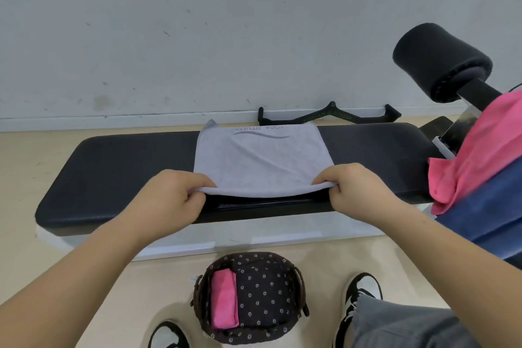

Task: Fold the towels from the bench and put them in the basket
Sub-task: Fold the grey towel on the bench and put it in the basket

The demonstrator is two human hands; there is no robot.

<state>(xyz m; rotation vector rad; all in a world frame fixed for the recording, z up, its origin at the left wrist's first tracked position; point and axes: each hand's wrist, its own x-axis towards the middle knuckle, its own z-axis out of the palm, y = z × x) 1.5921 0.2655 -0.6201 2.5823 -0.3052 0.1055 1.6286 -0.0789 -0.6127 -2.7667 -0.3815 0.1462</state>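
The grey towel [262,161] lies flat across the middle of the bench [113,167], its near edge raised just off the padding. My left hand [172,195] and right hand [358,189] each pinch one near corner, fingers curled onto the cloth, which I judge keeps the edge taut and level for a fold toward the far hem. The basket [265,291] stands on the floor directly below with one folded pink towel [224,299] along its left side, while another pink towel [480,144] and a blue towel [485,206] hang unfolded at the bench's right end.
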